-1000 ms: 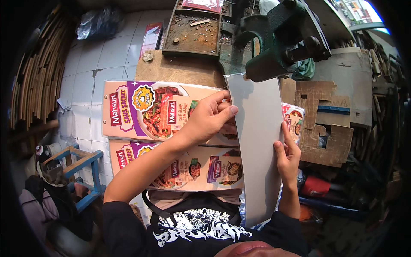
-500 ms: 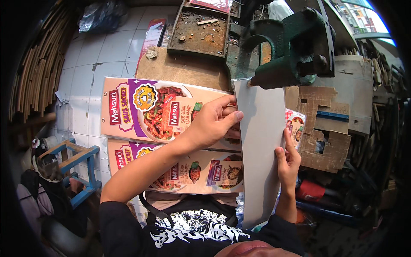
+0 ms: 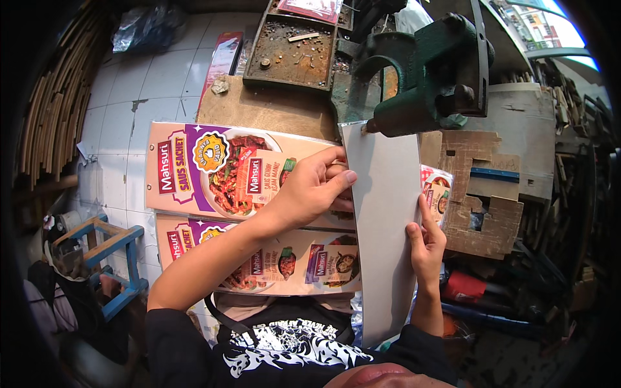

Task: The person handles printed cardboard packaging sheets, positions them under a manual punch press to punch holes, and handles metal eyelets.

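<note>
Feeding step: left hand (image 3: 310, 191) and right hand (image 3: 427, 242) pinch the grey sheet (image 3: 385, 226) edges — top corner probably under green press (image 3: 427, 77). Next — steady alignment.

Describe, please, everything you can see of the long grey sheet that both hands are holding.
The grey sheet is a long, narrow, flat panel, plain matte grey, looking like card or thin board. It runs from the person's chest up to the green press, its top corner under the press's nose. The left hand grips its left edge, fingers over the face; the right hand holds its right edge. It overlaps the printed cardboard displays beneath.
</note>
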Motion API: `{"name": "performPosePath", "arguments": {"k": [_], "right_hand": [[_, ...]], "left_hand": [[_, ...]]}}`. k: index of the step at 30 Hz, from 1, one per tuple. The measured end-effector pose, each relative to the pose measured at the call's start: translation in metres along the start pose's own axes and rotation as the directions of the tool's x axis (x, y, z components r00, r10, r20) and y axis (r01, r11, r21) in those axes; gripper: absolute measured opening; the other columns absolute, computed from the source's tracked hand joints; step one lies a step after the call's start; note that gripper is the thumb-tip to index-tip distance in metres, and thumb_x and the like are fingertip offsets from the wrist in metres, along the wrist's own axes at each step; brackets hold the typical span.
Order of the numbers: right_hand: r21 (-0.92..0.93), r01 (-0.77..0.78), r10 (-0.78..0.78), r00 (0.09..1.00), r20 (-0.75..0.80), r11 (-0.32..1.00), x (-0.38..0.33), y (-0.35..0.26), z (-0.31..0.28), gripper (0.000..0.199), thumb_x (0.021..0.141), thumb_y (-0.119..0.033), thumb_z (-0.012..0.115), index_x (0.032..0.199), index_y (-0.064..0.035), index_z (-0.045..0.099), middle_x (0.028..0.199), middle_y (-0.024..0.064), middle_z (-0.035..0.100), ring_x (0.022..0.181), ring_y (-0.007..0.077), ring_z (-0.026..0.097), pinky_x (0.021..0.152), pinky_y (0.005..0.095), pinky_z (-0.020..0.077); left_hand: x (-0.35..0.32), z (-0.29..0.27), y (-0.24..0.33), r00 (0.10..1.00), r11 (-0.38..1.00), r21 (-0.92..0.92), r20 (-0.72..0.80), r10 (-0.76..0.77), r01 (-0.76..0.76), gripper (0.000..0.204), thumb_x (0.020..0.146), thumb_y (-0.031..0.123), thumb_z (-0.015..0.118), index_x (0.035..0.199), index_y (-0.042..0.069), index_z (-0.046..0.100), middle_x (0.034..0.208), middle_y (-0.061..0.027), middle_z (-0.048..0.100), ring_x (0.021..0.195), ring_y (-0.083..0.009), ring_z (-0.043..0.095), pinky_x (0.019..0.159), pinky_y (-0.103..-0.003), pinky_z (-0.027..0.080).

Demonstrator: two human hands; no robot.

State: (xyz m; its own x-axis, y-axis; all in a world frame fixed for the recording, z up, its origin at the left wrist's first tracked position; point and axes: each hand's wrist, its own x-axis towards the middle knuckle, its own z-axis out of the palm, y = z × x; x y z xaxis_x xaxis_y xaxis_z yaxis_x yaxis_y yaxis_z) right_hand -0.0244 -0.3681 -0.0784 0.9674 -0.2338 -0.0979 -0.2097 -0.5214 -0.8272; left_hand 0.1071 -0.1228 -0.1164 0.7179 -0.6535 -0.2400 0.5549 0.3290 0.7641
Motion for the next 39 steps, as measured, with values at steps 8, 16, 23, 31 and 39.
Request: {"name": "performPosePath", "arguments": {"k": [8, 16, 23, 31, 39], "right_hand": [[-0.037, 0.046, -0.046, 0.999, -0.003, 0.998, 0.000, 0.000, 0.002, 0.051, 0.094, -0.001, 0.059, 0.143, 0.0051, 0.046, 0.128, 0.0188, 0.063, 0.114, 0.0155, 0.058, 0.099, 0.0266, 0.0426], [0.022, -0.021, 0.021, 1.000, 0.004, 1.000, -0.001, -0.005, 0.003, 0.051, 0.095, -0.001, 0.058, 0.143, 0.0056, 0.045, 0.135, 0.0196, 0.059, 0.120, 0.0172, 0.056, 0.102, 0.0280, 0.0409], [0.118, 0.039, -0.037, 0.999, -0.019, 0.992, -0.004, -0.011, 0.003, 0.054, 0.096, -0.002, 0.059, 0.147, 0.0014, 0.041, 0.139, 0.0190, 0.054, 0.118, 0.0197, 0.058, 0.100, 0.0302, 0.0454], [0.028, 0.101, -0.100, 0.994, -0.033, 0.994, -0.043, -0.010, -0.006, 0.050, 0.096, -0.004, 0.059, 0.143, 0.0043, 0.041, 0.115, 0.0154, 0.066, 0.105, 0.0175, 0.063, 0.089, 0.0301, 0.0506], [0.354, 0.146, -0.305, 0.840, 0.449, 0.924, -0.105, -0.059, -0.028, 0.065, 0.098, -0.045, 0.057, 0.140, 0.0042, 0.048, 0.117, 0.0166, 0.064, 0.102, 0.0209, 0.064, 0.086, 0.0308, 0.0509]], "left_hand": [[-0.002, 0.000, -0.002, 1.000, 0.999, -0.038, 0.008, 0.019, -0.019, 0.040, 0.102, 0.012, 0.053, 0.138, -0.002, 0.042, 0.105, -0.0109, 0.070, 0.092, -0.0168, 0.070, 0.077, -0.031, 0.062], [-0.002, -0.001, -0.003, 1.000, 0.999, -0.025, 0.011, 0.029, -0.029, 0.038, 0.102, 0.014, 0.054, 0.135, -0.003, 0.043, 0.104, -0.0114, 0.070, 0.090, -0.0173, 0.071, 0.077, -0.031, 0.062], [0.003, 0.001, -0.001, 0.996, 0.996, -0.023, 0.004, 0.085, -0.085, 0.033, 0.100, 0.011, 0.054, 0.129, -0.003, 0.047, 0.097, -0.0093, 0.069, 0.085, -0.0147, 0.070, 0.072, -0.030, 0.062], [0.002, -0.009, -0.011, 0.979, 0.996, 0.025, 0.189, 0.076, -0.083, 0.035, 0.098, 0.010, 0.058, 0.129, -0.001, 0.047, 0.102, -0.0120, 0.068, 0.090, -0.0191, 0.071, 0.080, -0.033, 0.060], [-0.027, 0.027, -0.004, 0.997, 1.000, -0.017, 0.078, 0.017, -0.016, 0.033, 0.104, 0.030, 0.046, 0.120, 0.003, 0.053, 0.098, -0.0085, 0.067, 0.083, -0.0207, 0.068, 0.080, -0.033, 0.055]]}}
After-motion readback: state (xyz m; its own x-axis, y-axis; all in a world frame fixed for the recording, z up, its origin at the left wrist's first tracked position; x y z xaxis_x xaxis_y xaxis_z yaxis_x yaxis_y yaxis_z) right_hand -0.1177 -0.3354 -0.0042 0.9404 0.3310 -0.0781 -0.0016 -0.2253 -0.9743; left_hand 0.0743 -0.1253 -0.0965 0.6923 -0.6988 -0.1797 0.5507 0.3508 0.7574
